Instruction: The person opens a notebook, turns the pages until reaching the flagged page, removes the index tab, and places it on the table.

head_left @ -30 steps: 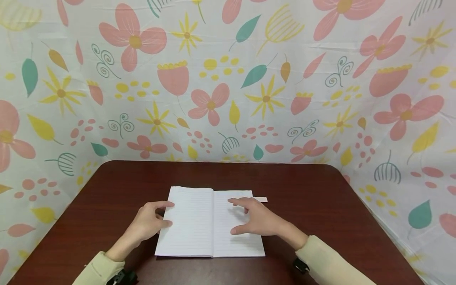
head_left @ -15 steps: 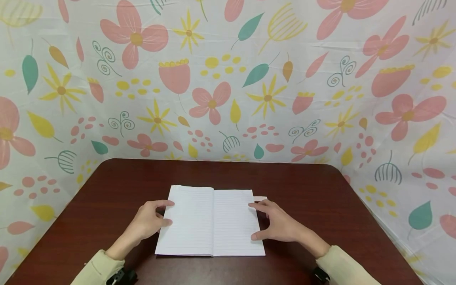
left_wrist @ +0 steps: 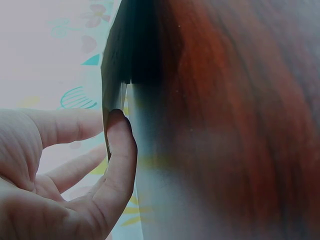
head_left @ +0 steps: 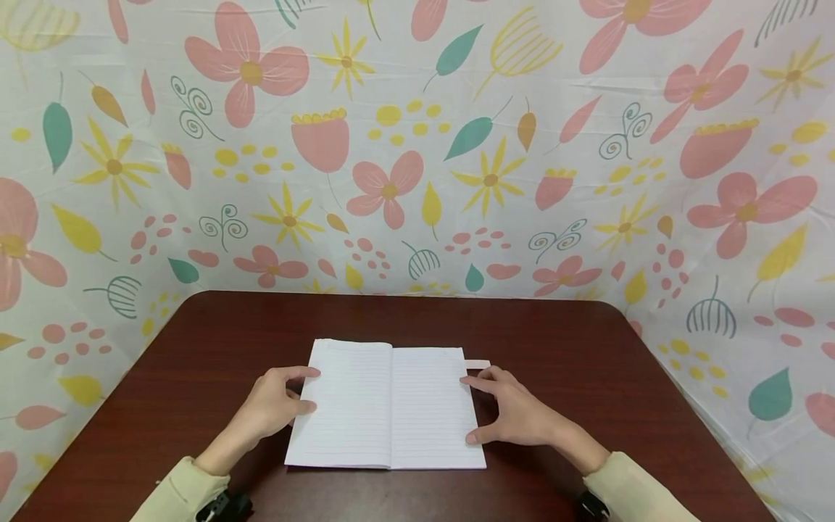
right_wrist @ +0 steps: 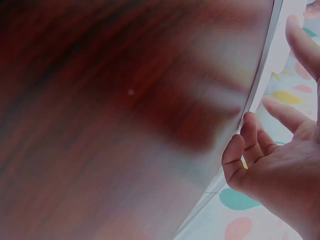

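Observation:
An open notebook (head_left: 352, 406) with lined white pages lies on the dark wooden table. At its left edge, my left hand (head_left: 270, 402) holds the side, thumb and forefinger over the page. The left wrist view shows fingers (left_wrist: 122, 150) of this hand on both sides of the raised notebook edge. My right hand (head_left: 522, 413) is at the right edge, thumb and forefinger tips over the right page. In the right wrist view its other fingers (right_wrist: 233, 155) bend loosely beside the notebook's edge. A narrow white strip (head_left: 478, 365) sticks out past the right page's upper side.
The table (head_left: 215, 333) has rounded far corners and a glossy surface. Cloth (head_left: 417, 167) printed with pink, yellow and green flowers and leaves hangs behind it and along both sides. A black wrist device (head_left: 224, 506) is at the left sleeve.
My right hand has moved rightward from over the middle of the right page to its outer edge, then shifted only slightly. The left hand and notebook have stayed in place.

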Motion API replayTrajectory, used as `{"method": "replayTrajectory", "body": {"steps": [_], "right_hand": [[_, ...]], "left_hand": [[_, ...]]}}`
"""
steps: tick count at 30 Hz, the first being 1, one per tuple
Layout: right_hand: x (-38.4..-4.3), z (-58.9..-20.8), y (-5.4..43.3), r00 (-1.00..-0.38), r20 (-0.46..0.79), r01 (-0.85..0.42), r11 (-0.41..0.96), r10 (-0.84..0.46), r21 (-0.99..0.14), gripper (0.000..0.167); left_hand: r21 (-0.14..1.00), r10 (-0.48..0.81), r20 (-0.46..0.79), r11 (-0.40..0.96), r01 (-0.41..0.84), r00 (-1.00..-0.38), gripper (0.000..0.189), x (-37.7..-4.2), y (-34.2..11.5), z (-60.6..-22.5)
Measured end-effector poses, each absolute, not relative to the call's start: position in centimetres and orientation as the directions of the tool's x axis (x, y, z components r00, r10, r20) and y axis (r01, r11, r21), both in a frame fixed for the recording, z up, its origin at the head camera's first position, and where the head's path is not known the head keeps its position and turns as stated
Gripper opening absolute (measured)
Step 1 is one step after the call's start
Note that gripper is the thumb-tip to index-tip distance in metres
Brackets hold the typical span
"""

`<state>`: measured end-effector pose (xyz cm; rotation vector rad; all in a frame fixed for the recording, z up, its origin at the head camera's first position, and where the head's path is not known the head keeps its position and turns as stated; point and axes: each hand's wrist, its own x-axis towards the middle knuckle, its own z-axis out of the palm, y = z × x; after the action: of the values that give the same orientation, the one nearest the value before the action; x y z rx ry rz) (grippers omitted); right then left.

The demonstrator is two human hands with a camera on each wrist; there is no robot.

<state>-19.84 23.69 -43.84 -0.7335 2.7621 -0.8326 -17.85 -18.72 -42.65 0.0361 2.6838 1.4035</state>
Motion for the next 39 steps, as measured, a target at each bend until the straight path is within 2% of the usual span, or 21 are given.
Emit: {"method": "replayTrajectory", "body": {"steps": [15,39], "right_hand": [[-19.9,-43.9,23.3,-0.865,-0.023,-0.412,0.736,-0.501,-0.536,0.091],[-20.0,-44.1,22.1,-0.846,0.036,-0.476,0.721,-0.533,-0.504,0.089]], "left_hand": [[0.825,0.061,-0.106,0.563,-0.053,-0.992,0.05,-18.0,-18.7,-42.7],[0.821,0.069,-0.096,0.57,-0.04,-0.993,0.051,-17.9,-18.7,-42.8]]}}
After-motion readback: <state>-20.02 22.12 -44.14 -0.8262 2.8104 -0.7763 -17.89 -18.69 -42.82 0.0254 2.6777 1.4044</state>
